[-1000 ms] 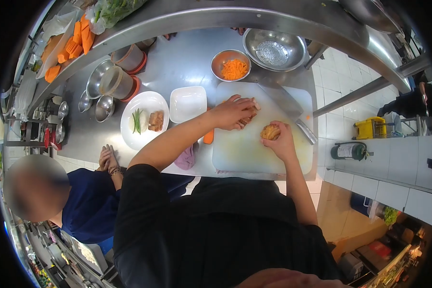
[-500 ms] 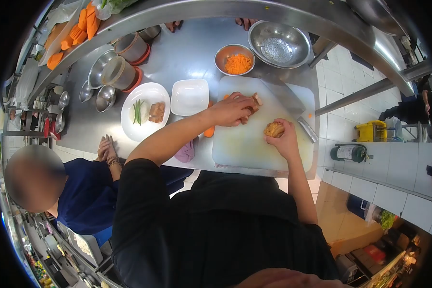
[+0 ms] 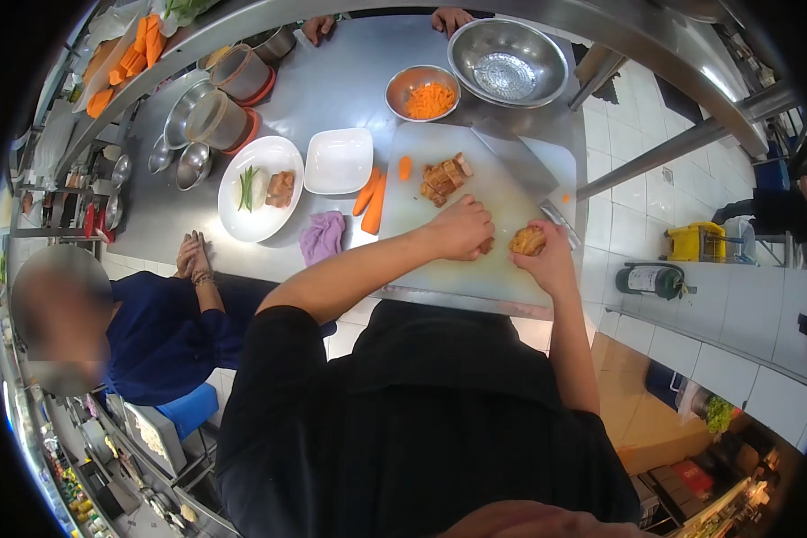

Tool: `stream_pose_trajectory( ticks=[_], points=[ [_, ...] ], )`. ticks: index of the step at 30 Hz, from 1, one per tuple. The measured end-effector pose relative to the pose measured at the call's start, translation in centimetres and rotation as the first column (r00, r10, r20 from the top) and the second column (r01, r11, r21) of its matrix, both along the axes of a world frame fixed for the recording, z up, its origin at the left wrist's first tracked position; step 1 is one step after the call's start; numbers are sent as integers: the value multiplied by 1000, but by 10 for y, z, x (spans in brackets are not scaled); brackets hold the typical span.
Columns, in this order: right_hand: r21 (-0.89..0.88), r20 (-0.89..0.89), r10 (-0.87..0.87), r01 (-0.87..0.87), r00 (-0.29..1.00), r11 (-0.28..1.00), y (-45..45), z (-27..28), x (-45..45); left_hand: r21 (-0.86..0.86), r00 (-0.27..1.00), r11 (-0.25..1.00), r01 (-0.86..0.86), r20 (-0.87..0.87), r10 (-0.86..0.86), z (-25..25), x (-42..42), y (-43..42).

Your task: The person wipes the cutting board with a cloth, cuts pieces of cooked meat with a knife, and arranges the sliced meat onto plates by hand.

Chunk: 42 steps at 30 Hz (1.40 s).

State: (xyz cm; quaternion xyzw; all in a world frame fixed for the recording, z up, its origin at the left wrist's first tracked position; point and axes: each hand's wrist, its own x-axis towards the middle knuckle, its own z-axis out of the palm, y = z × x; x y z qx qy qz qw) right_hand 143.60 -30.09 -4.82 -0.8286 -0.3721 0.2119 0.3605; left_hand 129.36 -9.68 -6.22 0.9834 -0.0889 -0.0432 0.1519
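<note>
Left hand (image 3: 464, 228): fingers curled in on a small brown piece (image 3: 487, 245), mostly hidden. Right hand (image 3: 549, 253): fingers part-curled, gripping browned chunk (image 3: 527, 240). Sliced meat (image 3: 446, 179) on cutting board (image 3: 502, 285), just beyond left fingers; knife (image 3: 516, 161) beyond right fingers.

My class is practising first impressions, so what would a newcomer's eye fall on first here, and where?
Probably the large knife, lying across the far right part of the white cutting board. The bright orange shreds in a metal bowl beyond the board may come next. Then the right hand, holding a browned piece of food over the board.
</note>
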Motion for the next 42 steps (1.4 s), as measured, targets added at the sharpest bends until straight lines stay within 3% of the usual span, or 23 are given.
stream_pose_trajectory(
  ticks=[2, 6, 8, 10, 11, 13, 17, 20, 23, 29, 32, 34, 35, 37, 38, 40, 41, 42],
  points=[
    [-133, 22, 32, -29, 999, 991, -7, 5, 5, -12, 995, 995, -101, 16, 101, -14, 3, -9],
    [-147, 5, 81, -80, 997, 986, -12, 4, 5, -107, 993, 988, -114, -56, 108, -8, -1, -1],
    [-150, -21, 84, -86, 996, 985, -12, 5, 5, -105, 971, 986, -127, 191, 145, -5, 3, 20],
    [-136, -21, 79, -81, 997, 987, -13, 2, 8, 100, 927, 958, -267, 298, 227, -7, 13, 61],
    [-129, -19, 80, -81, 997, 988, -15, 0, 8, 96, 930, 961, -258, 292, 221, 2, 12, 72],
    [-144, -23, 69, -72, 997, 987, -16, 2, 8, 110, 966, 961, -253, -12, 256, 32, 15, 89],
    [-140, -24, 49, -52, 999, 989, -17, 2, 11, 118, 965, 970, -211, -130, 226, 39, 26, 96],
    [-158, -39, 37, -43, 999, 986, -16, 9, 12, 54, 977, 976, -211, -19, 212, 45, 32, 76],
    [-150, -44, 42, -48, 998, 987, -15, 6, 14, -29, 985, 986, -162, 58, 163, 5, 37, 30],
    [-122, -46, 58, -63, 997, 990, -16, 2, 13, -288, 964, 931, -224, -203, 169, -21, 24, 11],
    [-111, -36, 80, -84, 996, 990, -14, -3, 12, -338, 982, 923, -184, -109, 156, -14, 11, 14],
    [-107, -32, 103, -106, 994, 989, -12, -4, 10, -379, 969, 911, -161, 116, 219, -18, 10, 15],
    [-106, -29, 118, -120, 993, 987, -11, -4, 10, -376, 968, 912, -162, 121, 221, -20, 15, 24],
    [-111, -30, 110, -112, 994, 987, -9, 0, 8, -121, 908, 940, -320, 245, 340, -11, 34, 52],
    [-121, -36, 99, -103, 994, 987, -9, 2, 7, -122, 908, 941, -317, 248, 338, -7, 40, 66],
    [-109, -29, 94, -97, 995, 989, -10, 0, 6, 222, 912, 892, -393, 220, 347, -3, 47, 90],
    [-91, -20, 91, -93, 996, 991, -11, 0, 6, 218, 911, 893, -394, 224, 347, 1, 52, 95],
    [-91, -15, 90, -91, 996, 992, -11, 2, 7, 222, 930, 905, -363, 35, 365, 8, 58, 101]
  ],
)
